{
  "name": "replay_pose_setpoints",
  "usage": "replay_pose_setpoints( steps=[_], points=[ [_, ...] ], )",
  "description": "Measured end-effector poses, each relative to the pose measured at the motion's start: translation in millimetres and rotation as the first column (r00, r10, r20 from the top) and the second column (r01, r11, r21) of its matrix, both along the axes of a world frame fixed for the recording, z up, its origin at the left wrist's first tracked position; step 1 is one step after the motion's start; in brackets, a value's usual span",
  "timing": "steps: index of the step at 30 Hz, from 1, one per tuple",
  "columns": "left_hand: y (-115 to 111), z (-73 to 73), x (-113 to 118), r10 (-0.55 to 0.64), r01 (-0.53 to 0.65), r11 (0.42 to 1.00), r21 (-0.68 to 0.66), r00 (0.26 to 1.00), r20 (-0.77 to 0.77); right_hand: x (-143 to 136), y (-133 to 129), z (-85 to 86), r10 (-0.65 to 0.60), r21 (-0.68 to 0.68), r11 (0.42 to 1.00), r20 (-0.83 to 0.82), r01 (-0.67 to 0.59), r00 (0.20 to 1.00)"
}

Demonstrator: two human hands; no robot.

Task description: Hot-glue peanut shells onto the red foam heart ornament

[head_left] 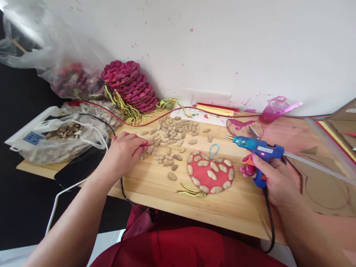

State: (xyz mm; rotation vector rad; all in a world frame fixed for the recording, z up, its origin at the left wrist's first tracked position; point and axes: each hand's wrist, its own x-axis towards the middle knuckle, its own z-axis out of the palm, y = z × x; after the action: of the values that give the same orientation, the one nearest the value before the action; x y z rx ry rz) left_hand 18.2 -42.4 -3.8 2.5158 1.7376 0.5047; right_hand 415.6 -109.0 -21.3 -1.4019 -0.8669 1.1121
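My right hand (276,178) is wrapped round the handle of a blue hot glue gun (259,148), its nozzle pointing left. At the left, my left hand (123,153) is at the edge of a pile of peanuts (173,129). Its fingers are curled together, and whatever is between the fingertips is hidden. Between my hands lies a red heart (201,171) with peanuts around its border and several more inside. The heart has a blue loop (214,151) at its top and a yellow-green tassel (192,191) at its bottom tip.
Stacked pink peanut hearts (132,84) lean by the wall. A plastic bag (41,134) holding shells and a dark phone (78,169) lie left. A pink-stained cup (273,110) stands behind the glue gun. Marked cardboard (327,184) lies right; cables cross the table (157,194).
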Motion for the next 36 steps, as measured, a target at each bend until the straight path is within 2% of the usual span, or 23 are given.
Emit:
replay_pose_setpoints(
  steps=[10, 20, 25, 30, 36],
  points=[
    [5.7, -1.1, 7.1, 0.058, -0.057, 0.998, -0.034, 0.998, 0.035, 4.3, 2.4, -8.7, -0.021, 0.015, 1.000, -0.002, 0.021, 1.000],
    [7.2, -7.1, 27.1, -0.013, 0.015, 0.999, -0.040, 0.999, 0.048, 0.5, 1.7, -1.6, -0.028, -0.006, 1.000, -0.011, 0.028, 1.000],
    [1.3, -3.0, 36.6, -0.064, 0.068, 0.996, -0.059, 0.996, 0.064, 0.7, 2.0, -4.2, -0.011, 0.020, 1.000, 0.014, 0.011, 1.000],
    [-10.7, 2.2, 34.8, -0.181, 0.187, 0.978, -0.093, 0.981, 0.075, 0.7, 1.3, -3.2, -0.001, 0.018, 1.000, 0.038, 0.001, 0.999],
    [-24.8, -1.7, 32.8, -0.168, 0.170, 0.978, -0.121, 0.985, 0.028, -2.1, 1.2, 0.9, 0.010, 0.017, 1.000, 0.047, -0.010, 0.999]
  ],
)
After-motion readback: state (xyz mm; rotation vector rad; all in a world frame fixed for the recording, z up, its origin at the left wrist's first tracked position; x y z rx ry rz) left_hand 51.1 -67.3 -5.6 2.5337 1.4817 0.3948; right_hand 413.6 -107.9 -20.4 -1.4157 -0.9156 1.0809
